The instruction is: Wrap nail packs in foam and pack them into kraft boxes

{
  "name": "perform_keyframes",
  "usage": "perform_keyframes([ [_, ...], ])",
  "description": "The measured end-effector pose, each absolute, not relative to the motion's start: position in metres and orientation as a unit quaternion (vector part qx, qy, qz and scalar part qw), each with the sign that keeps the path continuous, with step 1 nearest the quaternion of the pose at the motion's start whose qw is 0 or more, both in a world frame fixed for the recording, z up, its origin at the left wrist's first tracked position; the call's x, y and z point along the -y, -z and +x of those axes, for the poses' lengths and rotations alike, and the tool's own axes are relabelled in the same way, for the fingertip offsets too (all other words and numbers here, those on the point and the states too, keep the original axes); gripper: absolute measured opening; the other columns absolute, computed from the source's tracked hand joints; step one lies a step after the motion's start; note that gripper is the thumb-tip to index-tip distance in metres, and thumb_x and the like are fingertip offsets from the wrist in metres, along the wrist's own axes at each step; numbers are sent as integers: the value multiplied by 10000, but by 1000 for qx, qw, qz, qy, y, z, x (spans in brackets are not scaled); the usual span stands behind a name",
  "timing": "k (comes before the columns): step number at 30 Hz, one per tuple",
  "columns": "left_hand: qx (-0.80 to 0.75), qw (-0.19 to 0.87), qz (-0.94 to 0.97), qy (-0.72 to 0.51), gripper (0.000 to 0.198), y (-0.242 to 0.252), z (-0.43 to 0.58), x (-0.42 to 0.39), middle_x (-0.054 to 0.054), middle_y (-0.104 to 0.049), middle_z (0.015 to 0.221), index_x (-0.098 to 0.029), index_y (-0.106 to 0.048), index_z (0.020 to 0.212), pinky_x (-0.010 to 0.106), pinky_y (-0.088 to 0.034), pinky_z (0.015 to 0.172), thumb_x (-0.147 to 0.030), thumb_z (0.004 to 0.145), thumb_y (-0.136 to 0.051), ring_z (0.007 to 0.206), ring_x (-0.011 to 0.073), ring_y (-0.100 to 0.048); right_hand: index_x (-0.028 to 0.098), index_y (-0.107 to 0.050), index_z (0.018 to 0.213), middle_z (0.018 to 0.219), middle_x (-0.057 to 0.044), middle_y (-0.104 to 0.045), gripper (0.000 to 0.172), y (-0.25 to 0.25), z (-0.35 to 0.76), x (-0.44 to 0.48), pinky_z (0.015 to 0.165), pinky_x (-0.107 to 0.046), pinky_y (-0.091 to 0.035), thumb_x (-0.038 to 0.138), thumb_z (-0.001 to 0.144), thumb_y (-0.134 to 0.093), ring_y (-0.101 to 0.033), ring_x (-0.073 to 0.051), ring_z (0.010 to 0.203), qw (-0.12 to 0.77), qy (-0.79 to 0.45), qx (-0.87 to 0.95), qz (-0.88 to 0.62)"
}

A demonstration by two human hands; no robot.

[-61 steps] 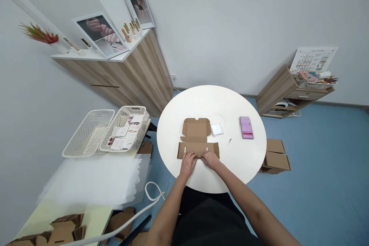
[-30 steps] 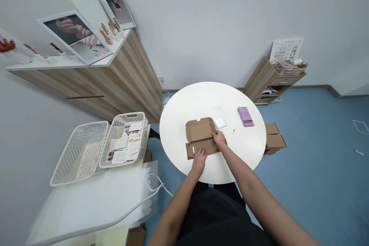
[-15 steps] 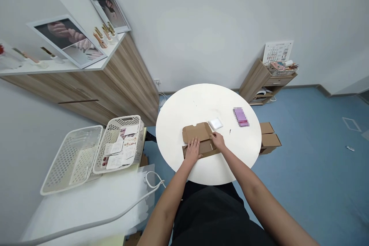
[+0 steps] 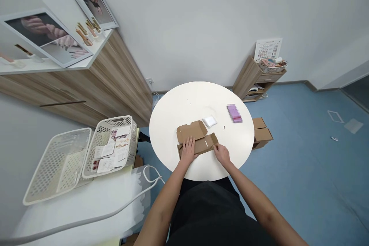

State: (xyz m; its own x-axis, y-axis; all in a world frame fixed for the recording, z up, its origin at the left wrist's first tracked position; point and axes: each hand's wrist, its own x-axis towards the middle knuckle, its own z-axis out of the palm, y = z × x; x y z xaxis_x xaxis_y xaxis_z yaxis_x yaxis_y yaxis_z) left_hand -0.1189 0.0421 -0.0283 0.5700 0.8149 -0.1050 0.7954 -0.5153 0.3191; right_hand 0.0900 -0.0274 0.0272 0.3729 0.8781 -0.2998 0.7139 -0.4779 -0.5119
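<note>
A flat brown cardboard box blank (image 4: 193, 137), partly folded, lies on the round white table (image 4: 198, 103) near its front edge. My left hand (image 4: 188, 148) lies flat on the box's left part with fingers stretched out. My right hand (image 4: 222, 153) touches the box's right end near a folded-in flap, fingers partly curled against the cardboard. A small white packet (image 4: 209, 121) lies just behind the box. Farther right on the table sits a small pink packet (image 4: 234, 113).
Two white perforated baskets (image 4: 72, 153) stand on a side table at the left, one holding printed cards. Brown cardboard boxes (image 4: 261, 133) lie on the blue floor right of the table. A long wooden cabinet (image 4: 95, 80) runs along the left wall, a small wooden shelf (image 4: 253, 78) at the back right.
The box's side flaps have been folded in. My right hand moved from the box's far right corner toward me to its right end. My left hand stays on the left part.
</note>
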Motion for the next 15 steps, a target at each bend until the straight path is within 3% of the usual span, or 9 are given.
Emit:
perform_keyframes([
  [3,-465,166,869,-36,1002,31,-118,-41,198,-218,1591,-169,-120,1548,576,-161,1182,-387,766,-707,1471,377,-179,204,-651,785,853,-78,-696,347,-31,74,16,643,-280,-399,403,948,-419,-639,-208,796,83,-300,471,-826],
  [9,-470,164,867,-29,1003,31,-117,-40,205,-216,1590,-148,-144,1540,569,-157,1183,-370,749,-720,1473,370,-177,177,-680,896,937,-111,-713,180,-28,65,-8,653,-270,-404,261,917,-522,-663,-216,866,-1,-272,520,-809],
  [15,-457,190,869,-8,1030,35,-120,-51,206,-223,1587,-185,-144,1533,579,-185,1166,-437,728,-734,1466,381,-194,186,-679,900,902,-108,-699,183,-27,68,-6,684,-287,-419,260,926,-514,-650,-221,849,-14,-273,554,-786],
])
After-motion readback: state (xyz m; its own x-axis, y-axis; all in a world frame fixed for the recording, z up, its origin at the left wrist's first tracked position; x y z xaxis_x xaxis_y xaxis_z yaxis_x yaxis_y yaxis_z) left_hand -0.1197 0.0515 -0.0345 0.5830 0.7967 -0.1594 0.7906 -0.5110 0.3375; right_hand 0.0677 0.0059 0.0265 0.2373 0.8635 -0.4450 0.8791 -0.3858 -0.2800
